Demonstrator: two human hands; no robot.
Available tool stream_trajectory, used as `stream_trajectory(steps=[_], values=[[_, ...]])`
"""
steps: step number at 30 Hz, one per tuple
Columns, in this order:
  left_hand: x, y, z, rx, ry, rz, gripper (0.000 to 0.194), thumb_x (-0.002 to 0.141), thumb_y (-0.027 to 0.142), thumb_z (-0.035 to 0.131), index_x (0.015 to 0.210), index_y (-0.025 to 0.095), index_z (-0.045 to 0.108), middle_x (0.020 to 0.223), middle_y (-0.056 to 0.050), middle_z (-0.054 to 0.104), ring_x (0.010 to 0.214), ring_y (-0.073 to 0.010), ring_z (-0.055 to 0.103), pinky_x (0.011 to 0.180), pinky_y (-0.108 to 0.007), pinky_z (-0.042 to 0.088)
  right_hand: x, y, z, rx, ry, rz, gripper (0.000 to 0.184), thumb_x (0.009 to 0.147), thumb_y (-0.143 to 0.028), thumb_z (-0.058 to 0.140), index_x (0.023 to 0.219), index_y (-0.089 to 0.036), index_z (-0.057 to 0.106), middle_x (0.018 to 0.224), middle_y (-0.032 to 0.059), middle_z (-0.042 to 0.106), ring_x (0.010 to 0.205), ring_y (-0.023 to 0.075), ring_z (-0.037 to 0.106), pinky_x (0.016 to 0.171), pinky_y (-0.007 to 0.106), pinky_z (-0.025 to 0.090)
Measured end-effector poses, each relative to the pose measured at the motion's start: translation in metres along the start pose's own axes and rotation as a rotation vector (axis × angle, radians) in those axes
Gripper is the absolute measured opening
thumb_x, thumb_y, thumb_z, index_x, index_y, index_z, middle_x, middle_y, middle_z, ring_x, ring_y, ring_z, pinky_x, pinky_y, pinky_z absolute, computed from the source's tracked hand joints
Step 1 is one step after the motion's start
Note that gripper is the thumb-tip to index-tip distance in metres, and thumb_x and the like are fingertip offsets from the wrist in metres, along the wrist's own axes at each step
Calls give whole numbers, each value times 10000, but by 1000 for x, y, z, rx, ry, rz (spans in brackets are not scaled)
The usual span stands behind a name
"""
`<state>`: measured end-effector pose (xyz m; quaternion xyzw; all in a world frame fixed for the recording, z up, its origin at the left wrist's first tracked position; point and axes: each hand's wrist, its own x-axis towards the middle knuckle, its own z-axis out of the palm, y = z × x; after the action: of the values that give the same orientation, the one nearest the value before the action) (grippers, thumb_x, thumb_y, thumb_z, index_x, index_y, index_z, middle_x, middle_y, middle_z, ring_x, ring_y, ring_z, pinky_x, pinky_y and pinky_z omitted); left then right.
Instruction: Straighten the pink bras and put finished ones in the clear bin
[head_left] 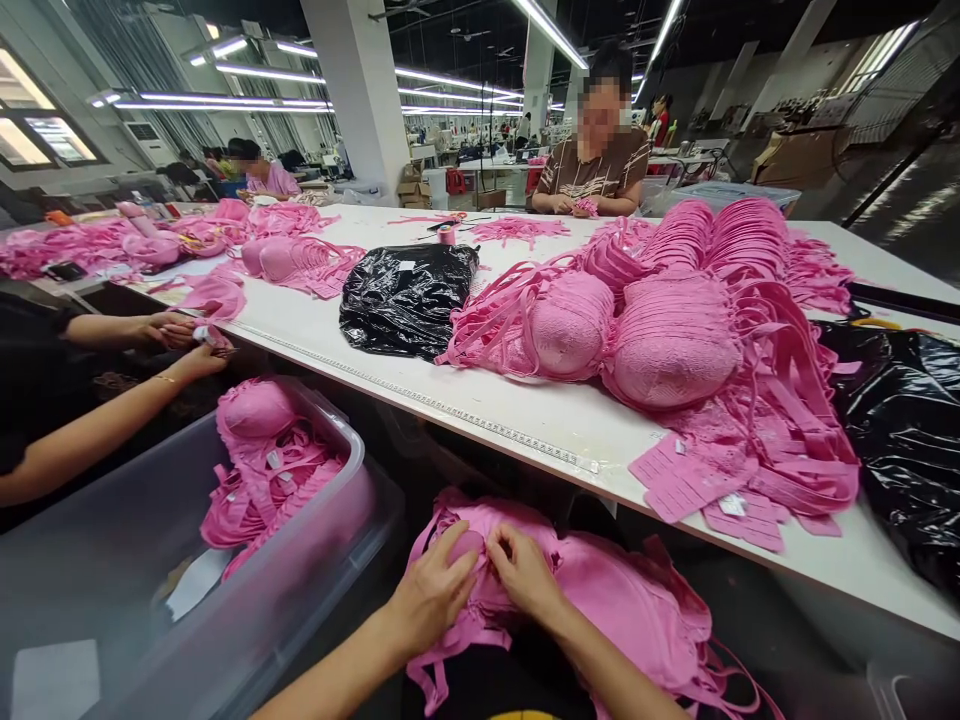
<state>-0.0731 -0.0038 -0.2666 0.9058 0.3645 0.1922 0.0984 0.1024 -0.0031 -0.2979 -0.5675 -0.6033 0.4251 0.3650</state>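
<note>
A pink bra [600,590] lies in my lap below the table edge. My left hand [435,590] is curled over its left cup, fingers closed on the fabric. My right hand [525,572] pinches the same bra right beside it, near the middle. The two hands almost touch. A tall stack of nested pink bras [660,320] with hanging straps and pink tags sits on the white table [525,410] straight ahead.
A clear plastic bin [150,560] at my left holds several pink bras. Black plastic bags [409,295] lie on the table, another at the right [900,440]. A co-worker's hands [180,345] work at the left; another person [600,150] sits across.
</note>
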Motion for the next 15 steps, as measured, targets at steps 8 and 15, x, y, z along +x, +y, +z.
stream_trajectory(steps=[8, 15], values=[[5, -18, -10, 51, -266, 201, 489, 715, 36, 543, 1193, 119, 476, 1399, -236, 373, 1302, -314, 342, 942, -424, 474, 3, 4, 5, -8, 28, 8, 225, 830, -336, 376, 647, -214, 425, 555, -3, 517, 520, 164, 484, 490, 256, 332], [8, -17, -5, 5, -169, 68, 348, 773, 14, 441, 1035, 173, 605, 1194, -138, 594, 1102, -235, 577, 889, -356, 519, 5, 1, 6, -67, 61, -66, 205, 839, -286, 369, 659, -210, 432, 585, 6, 531, 549, 167, 493, 519, 260, 324]])
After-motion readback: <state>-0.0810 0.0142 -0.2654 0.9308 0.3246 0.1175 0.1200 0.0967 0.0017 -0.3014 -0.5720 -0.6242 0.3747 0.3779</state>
